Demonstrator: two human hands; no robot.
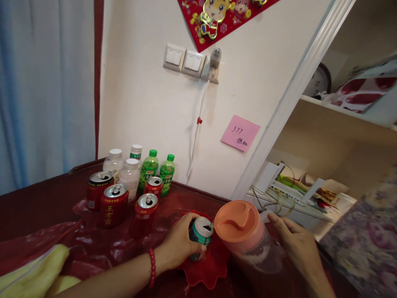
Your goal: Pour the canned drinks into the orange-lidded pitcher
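Note:
My left hand (182, 240), with a red bead bracelet on its wrist, is wrapped round an opened green drink can (201, 238). The can stands over a red scallop-edged mat (206, 271). My right hand (293, 240) is closed on the handle of a clear plastic pitcher (263, 256) with an orange lid (237, 221). The pitcher leans left, and its spout is close to the can's opening. Whether liquid is running between them I cannot tell. The pitcher's lower part is dim and blurred.
Several red cans (114, 207) stand left of the mat, with white-capped bottles (128, 178) and green bottles (167, 176) behind. A yellow cloth (34, 271) lies at front left. A white cord (195, 145) hangs down the wall. Shelves (350, 111) stand at the right.

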